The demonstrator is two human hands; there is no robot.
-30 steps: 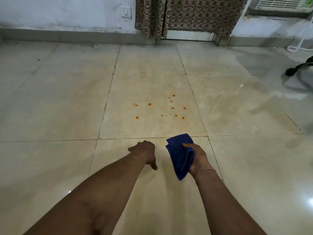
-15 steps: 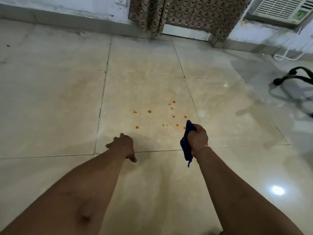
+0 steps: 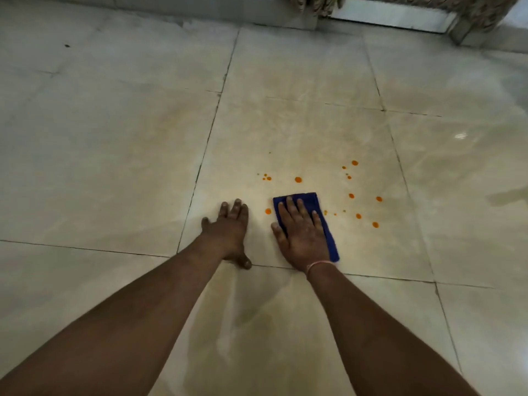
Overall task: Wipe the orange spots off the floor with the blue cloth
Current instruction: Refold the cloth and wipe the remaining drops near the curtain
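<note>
Several orange spots [image 3: 298, 179] are scattered over one beige floor tile [image 3: 314, 132]. The blue cloth [image 3: 328, 238] lies folded flat on that tile, at the near left part of the spots. My right hand [image 3: 300, 234] presses flat on top of the cloth, fingers spread and pointing away from me. One spot [image 3: 268, 211] sits just left of the cloth. My left hand [image 3: 228, 230] rests flat on the floor to the left, fingers apart, holding nothing. More spots [image 3: 358, 216] lie to the right of the cloth.
Glossy beige tiles with dark grout lines stretch all around. A wall base [image 3: 200, 10] and the patterned curtain hem [image 3: 323, 2] run along the far edge. A small dark speck [image 3: 67, 46] lies at the far left.
My view has dropped closer to the floor. My right hand brought the bunched cloth down and spread it flat on the tile. My left hand went from hovering to resting flat on the floor.
</note>
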